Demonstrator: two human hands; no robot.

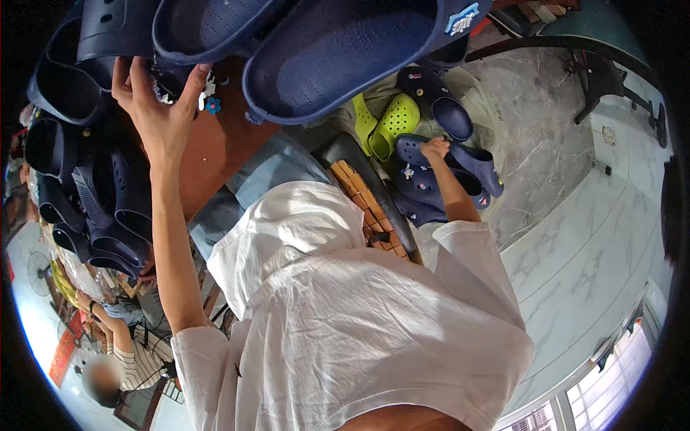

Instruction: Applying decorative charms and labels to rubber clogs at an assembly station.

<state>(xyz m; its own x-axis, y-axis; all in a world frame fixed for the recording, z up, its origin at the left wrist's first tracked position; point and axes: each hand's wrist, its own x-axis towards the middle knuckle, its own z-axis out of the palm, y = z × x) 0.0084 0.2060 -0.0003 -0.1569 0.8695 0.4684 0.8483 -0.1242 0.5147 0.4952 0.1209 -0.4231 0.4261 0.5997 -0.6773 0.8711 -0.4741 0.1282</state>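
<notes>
My left hand [154,108] reaches up over the brown tabletop [228,140], its thumb and fingers spread apart. Its fingertips meet the lower edge of a navy clog [115,32]; what lies under them is partly hidden. Small white charms [206,93] and a blue flower charm [213,105] are beside the thumb. Off to the right, my right hand [435,148] is closed on the edge of a navy clog [411,149] in a low pile. Several clogs there bear small charms. Two lime-green clogs [397,122] lie just left of that hand.
Large navy clogs [345,65] crowd the near view at the top. More navy clogs [115,194] are stacked at the left. A wooden-slatted seat [370,208] is beside me. Clear plastic [481,108] surrounds the right pile. Another person [136,359] sits at lower left.
</notes>
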